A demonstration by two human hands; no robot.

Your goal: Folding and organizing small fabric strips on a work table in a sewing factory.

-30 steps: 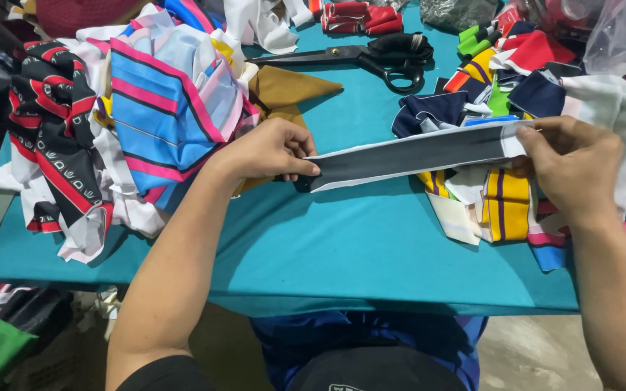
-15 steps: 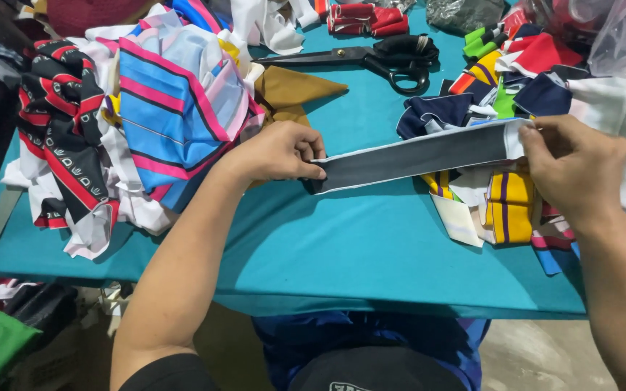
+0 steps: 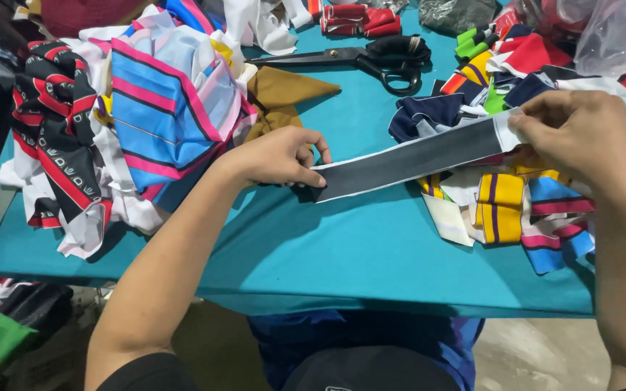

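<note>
A long dark grey fabric strip (image 3: pixel 414 159) with white edges stretches across the middle of the teal table (image 3: pixel 342 253). My left hand (image 3: pixel 277 156) pinches its left end close to the tabletop. My right hand (image 3: pixel 574 130) grips its right end, held slightly higher over a heap of coloured pieces. The strip is pulled taut between both hands.
A pile of striped blue, pink and black-red fabric (image 3: pixel 124 123) lies at the left. Black scissors (image 3: pixel 371 58) rest at the back, beside a tan cloth piece (image 3: pixel 284 90). Yellow, blue and red strips (image 3: pixel 516 210) lie at the right. A clear plastic bag (image 3: pixel 610 36) sits at the far right.
Both hands have shifted slightly while keeping hold of the strip; the strip now lies flatter and straighter between them. The piles have not moved.
</note>
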